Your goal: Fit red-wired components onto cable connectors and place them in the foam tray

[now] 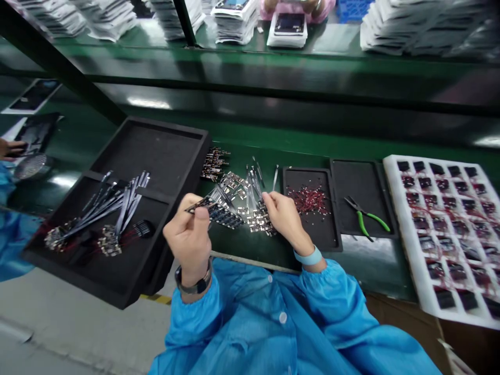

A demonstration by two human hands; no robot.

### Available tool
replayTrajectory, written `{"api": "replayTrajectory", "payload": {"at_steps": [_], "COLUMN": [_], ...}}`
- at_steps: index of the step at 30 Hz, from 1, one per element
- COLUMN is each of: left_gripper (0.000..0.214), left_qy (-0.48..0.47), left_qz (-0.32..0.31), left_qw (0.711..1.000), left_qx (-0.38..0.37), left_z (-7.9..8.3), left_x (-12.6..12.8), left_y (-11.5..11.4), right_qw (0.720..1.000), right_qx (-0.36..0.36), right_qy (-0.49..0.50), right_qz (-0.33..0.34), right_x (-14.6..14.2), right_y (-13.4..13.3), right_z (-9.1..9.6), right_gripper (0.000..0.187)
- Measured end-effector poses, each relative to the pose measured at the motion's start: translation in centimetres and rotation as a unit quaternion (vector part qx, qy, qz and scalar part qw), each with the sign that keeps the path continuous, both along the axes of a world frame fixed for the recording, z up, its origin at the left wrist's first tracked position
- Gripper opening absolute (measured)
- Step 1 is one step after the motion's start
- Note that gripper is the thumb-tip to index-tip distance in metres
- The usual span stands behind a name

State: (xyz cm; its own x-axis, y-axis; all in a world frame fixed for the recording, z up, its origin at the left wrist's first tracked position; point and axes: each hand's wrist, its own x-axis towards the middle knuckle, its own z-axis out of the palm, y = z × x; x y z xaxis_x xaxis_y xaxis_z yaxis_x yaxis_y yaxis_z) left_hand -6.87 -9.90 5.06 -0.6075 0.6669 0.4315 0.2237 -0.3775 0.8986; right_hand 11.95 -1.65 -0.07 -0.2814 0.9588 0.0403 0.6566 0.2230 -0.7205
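Note:
My left hand (190, 235) is closed in a pinch on a small dark circuit board strip (200, 203), held just above the green bench. My right hand (284, 216) is curled, fingers pinched over the heap of small circuit boards (238, 200) lying between the hands; what it grips is hidden. Thin flat cables (254, 177) stick up out of the heap. Both arms wear blue smock sleeves, with a watch on the left wrist and a blue band on the right.
A big black tray (156, 151) at left holds finished boards with long cables (113, 205). Right of the hands, a small black tray (310, 229) holds red-wired parts, green-handled pliers (367, 214) lie on another, and a white foam tray (394, 192) of components follows. Another person's hand (10, 148) is far left.

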Motion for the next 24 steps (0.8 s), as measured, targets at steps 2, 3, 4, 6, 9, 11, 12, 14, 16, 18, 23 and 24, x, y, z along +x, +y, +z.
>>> {"api": "replayTrajectory", "payload": {"at_steps": [2,3,4,6,9,11,12,14,16,18,23,24], "left_gripper": [0.017,0.006,0.013,0.026,0.03,0.031,0.031,0.03,0.028,0.024,0.042,0.052], "left_qy": [0.1,0.144,0.18,0.224,0.225,0.198,0.184,0.162,0.141,0.12,0.005,-0.046], "left_qz": [0.009,-0.001,-0.021,-0.085,-0.188,-0.244,-0.268,-0.31,-0.351,-0.392,-0.352,-0.324], "left_qw": [0.995,0.99,0.983,0.969,0.953,0.945,0.941,0.929,0.915,0.899,0.917,0.926], "left_qx": [0.019,0.007,-0.014,-0.053,-0.076,-0.089,-0.099,-0.121,-0.142,-0.155,-0.186,-0.189], "left_z": [2.2,3.1,3.8,4.5,4.1,3.3,2.9,2.2,1.8,1.4,-1.4,-2.3], "left_x": [-0.1,-0.1,0.0,0.0,-0.5,-1.0,-1.2,-1.8,-2.4,-2.9,-2.7,-2.2], "left_y": [-0.6,-0.8,-1.1,-1.4,-1.6,-1.6,-1.6,-1.5,-1.4,-1.1,-0.4,-0.3], "right_qw": [0.994,0.988,0.984,0.984,0.998,0.962,0.919,0.822,0.763,0.744,0.746,0.747], "right_qx": [0.0,0.005,0.012,0.028,-0.054,-0.222,-0.308,-0.417,-0.443,-0.446,-0.396,-0.368], "right_qy": [-0.111,-0.153,-0.179,-0.173,-0.017,0.145,0.229,0.372,0.463,0.491,0.535,0.554], "right_qz": [0.012,0.01,0.004,-0.015,0.001,0.065,0.092,0.109,0.087,0.081,0.038,0.011], "right_x": [-0.3,-0.4,-0.4,-0.2,0.8,1.5,1.7,2.2,2.7,3.1,3.6,3.6], "right_y": [-0.4,-0.6,-0.8,-0.9,-0.6,-0.4,-0.4,-0.4,-0.4,-0.4,-0.2,-0.2], "right_z": [-0.1,-0.1,0.1,0.6,1.1,0.9,0.8,0.3,-0.1,-0.3,0.1,0.2], "right_gripper": [0.042,0.04,0.038,0.038,0.054,0.072,0.076,0.075,0.061,0.047,0.035,0.033]}}
